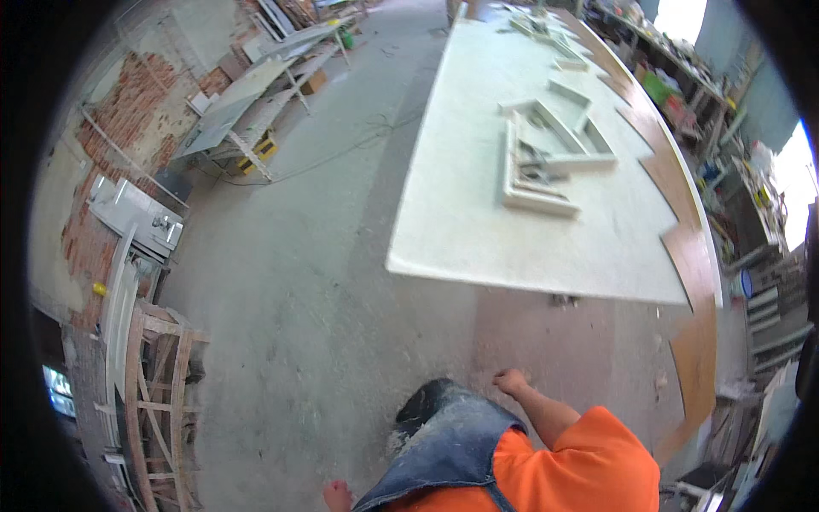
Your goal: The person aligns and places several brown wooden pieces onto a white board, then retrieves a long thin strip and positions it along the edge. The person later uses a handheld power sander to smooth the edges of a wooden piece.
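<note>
My right hand hangs low over the floor, its fingers curled in, with nothing seen in it. It is nearest to the near edge of a large white-topped table, but apart from it. Only a small part of my left hand shows at the lower edge, and its fingers are too blurred to make out. I wear an orange shirt and a dusty dark apron. On the table lies a group of white angular frames, with small tools inside them.
Brown jagged-edged board runs along the table's right side. Low benches with yellow-black boxes stand at the left wall. Nearer are a white sink and a wooden frame rack. A cable crosses the floor. Cluttered shelves line the right.
</note>
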Tool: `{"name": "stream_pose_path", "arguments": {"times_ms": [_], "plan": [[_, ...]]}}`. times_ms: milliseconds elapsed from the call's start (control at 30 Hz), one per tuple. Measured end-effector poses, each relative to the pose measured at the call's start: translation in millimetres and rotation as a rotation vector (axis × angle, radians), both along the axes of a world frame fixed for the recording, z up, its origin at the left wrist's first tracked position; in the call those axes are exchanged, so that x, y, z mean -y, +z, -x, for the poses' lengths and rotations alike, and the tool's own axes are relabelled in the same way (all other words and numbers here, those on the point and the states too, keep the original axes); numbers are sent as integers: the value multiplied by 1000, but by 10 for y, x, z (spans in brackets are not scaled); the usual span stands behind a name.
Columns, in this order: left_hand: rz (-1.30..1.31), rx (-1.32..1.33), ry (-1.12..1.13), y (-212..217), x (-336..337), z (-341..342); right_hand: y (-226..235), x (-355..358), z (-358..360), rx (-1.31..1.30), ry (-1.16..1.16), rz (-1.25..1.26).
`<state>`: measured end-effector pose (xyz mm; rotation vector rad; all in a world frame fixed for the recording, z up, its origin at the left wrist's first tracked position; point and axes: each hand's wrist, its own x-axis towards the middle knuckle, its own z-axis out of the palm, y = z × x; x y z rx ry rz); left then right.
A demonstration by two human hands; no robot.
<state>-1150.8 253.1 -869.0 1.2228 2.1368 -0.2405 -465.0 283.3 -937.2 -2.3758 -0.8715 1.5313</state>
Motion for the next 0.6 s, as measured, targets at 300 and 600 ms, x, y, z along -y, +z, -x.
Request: {"name": "stream_pose_path", "arguments": {"times_ms": [300,600], "plan": [[177,162,-128,-608,-2656,-538,1164,-3507,1174,-273,137,-316],[-21,-120,-1061,-1031,-7226,413,1708,-5591,1525,-225,-9,-245]]}}
